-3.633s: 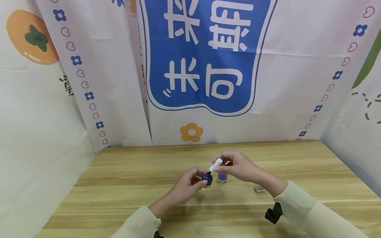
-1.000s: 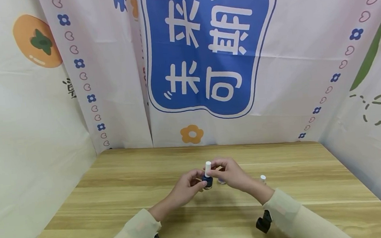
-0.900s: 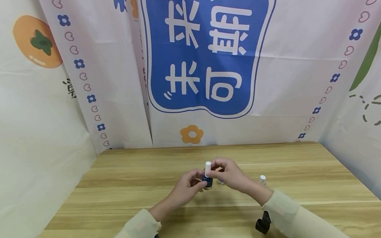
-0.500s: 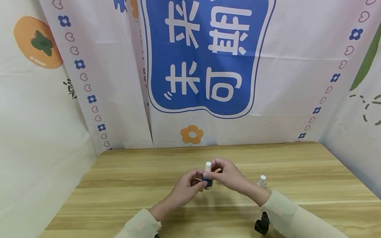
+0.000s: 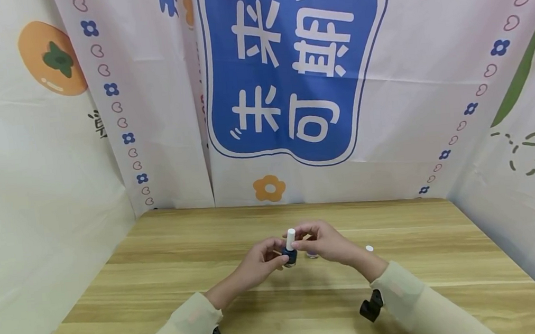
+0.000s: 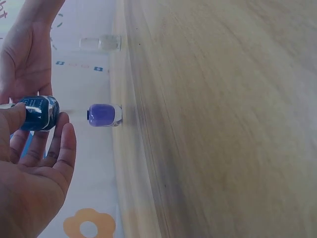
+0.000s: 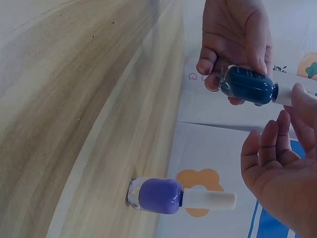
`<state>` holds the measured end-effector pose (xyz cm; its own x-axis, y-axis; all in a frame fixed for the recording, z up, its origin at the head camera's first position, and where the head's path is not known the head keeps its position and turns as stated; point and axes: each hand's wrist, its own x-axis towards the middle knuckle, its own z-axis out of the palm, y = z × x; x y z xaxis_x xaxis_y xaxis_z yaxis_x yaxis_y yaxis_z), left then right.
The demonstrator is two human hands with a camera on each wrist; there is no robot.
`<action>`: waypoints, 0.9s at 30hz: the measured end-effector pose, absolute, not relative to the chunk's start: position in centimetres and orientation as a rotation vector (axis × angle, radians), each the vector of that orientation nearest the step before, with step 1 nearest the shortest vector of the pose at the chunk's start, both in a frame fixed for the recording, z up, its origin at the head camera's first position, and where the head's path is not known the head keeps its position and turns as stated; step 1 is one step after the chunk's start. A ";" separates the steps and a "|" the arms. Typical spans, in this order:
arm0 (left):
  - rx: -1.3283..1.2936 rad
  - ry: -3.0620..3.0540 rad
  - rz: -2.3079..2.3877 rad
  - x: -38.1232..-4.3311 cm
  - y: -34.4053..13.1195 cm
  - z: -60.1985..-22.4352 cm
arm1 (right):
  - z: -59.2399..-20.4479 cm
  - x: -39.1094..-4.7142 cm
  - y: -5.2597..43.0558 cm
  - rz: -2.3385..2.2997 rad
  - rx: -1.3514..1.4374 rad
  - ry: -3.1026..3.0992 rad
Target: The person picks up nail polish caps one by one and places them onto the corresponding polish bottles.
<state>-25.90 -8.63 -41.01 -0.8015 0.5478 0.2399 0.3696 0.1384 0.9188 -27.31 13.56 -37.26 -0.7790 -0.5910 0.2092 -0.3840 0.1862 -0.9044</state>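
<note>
My left hand (image 5: pixel 258 263) holds a dark teal-blue nail polish bottle (image 5: pixel 289 257) by its glass body, above the table. Its white cap (image 5: pixel 291 238) points up and sits at the bottle's mouth, where a narrow dark neck shows in the right wrist view. Thumb and fingers of my right hand (image 5: pixel 323 243) pinch that cap. A purple nail polish bottle (image 7: pixel 161 196) with a white cap stands upright on the table just beyond, mostly hidden behind my right hand in the head view.
A clear nail polish bottle (image 6: pixel 109 42) with a pale cap stands farther right, largely covered by my right wrist in the head view. The wooden table (image 5: pixel 172 281) ends at a printed cloth backdrop (image 5: pixel 403 139), with cloth at both sides.
Earliest, the white cap was tilted right, with dark neck showing below it; now it stands upright on the bottle. Since half a second ago, my right fingers have shifted slightly on the cap.
</note>
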 end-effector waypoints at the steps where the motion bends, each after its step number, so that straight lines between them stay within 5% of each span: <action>1: 0.918 2.249 1.741 -25.9 -8.6 -41.0 | -37.3 -27.3 13.6 -1.639 -0.944 2.271; 27: 0.868 2.248 1.763 -25.7 -8.5 -41.0 | -37.8 -27.2 13.2 -1.660 -0.822 2.348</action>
